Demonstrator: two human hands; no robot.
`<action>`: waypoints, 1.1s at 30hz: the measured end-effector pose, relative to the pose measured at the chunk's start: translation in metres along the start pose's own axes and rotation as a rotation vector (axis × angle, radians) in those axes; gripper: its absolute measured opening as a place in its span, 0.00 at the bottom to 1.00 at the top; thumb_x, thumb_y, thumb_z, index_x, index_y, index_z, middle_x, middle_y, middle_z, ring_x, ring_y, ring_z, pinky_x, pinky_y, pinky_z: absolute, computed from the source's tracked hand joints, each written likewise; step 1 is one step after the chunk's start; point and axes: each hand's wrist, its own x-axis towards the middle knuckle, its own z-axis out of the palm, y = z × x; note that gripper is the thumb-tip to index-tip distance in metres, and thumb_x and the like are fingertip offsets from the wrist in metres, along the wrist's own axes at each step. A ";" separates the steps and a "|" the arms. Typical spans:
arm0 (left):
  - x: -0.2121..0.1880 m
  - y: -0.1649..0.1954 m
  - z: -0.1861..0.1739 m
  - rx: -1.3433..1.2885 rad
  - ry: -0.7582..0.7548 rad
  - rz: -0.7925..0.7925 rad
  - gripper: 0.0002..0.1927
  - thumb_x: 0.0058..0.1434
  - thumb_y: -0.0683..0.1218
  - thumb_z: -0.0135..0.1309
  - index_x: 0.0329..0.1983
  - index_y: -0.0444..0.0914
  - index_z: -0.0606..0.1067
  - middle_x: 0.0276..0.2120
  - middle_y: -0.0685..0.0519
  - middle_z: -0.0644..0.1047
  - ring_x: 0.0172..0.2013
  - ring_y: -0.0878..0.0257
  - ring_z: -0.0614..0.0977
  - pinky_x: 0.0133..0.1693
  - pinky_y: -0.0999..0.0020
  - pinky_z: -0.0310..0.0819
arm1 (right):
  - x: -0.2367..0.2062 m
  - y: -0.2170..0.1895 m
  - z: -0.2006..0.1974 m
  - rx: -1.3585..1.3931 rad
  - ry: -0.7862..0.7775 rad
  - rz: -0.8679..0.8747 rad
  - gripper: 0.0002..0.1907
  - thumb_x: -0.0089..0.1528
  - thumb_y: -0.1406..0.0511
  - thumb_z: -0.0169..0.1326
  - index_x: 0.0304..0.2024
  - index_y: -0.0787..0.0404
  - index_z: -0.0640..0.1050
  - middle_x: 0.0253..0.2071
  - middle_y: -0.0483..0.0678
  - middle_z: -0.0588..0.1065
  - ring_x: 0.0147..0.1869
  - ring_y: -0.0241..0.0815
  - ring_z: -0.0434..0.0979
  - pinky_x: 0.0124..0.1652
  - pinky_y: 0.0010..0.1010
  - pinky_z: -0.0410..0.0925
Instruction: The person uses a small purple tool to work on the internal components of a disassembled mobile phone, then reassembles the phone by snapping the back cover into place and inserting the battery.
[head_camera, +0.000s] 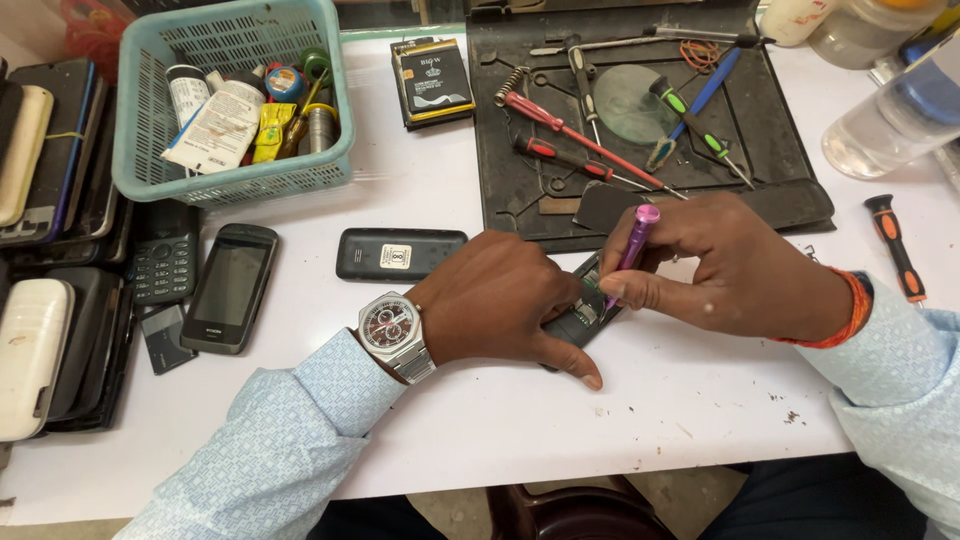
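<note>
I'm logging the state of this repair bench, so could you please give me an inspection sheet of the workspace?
Surface: white table, a few dark specks near the right edge.
Job's things: opened phone lying flat; purple screwdriver with its tip on the phone's inside.
Clutter: black mat with screwdrivers; teal basket of tubes and bottles; two loose phones; stacked phones at left; orange screwdriver.
Grippers: left hand presses the phone down; right hand pinches the screwdriver.
Cables: nothing seen.
Surroundings: clear bottle and jars at top right; dark stool below the table.
</note>
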 end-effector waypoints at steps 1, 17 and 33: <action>-0.001 0.000 0.000 -0.005 0.003 0.003 0.38 0.44 0.78 0.58 0.18 0.37 0.77 0.13 0.51 0.75 0.17 0.50 0.78 0.22 0.54 0.69 | 0.000 -0.001 0.000 -0.010 -0.001 -0.016 0.08 0.59 0.63 0.63 0.35 0.63 0.81 0.29 0.43 0.81 0.30 0.33 0.81 0.31 0.24 0.73; -0.001 0.001 -0.001 0.004 -0.009 -0.019 0.39 0.43 0.79 0.58 0.19 0.38 0.77 0.12 0.52 0.74 0.15 0.52 0.77 0.21 0.55 0.68 | -0.004 -0.004 -0.011 0.179 -0.160 -0.005 0.19 0.62 0.67 0.56 0.56 0.60 0.75 0.41 0.41 0.83 0.41 0.33 0.85 0.42 0.24 0.78; -0.002 0.002 -0.002 -0.013 0.002 -0.022 0.38 0.42 0.79 0.58 0.18 0.39 0.77 0.13 0.52 0.74 0.16 0.51 0.77 0.22 0.53 0.68 | -0.010 -0.002 -0.015 0.240 -0.127 0.024 0.29 0.62 0.65 0.59 0.66 0.59 0.70 0.44 0.43 0.84 0.48 0.32 0.85 0.49 0.25 0.76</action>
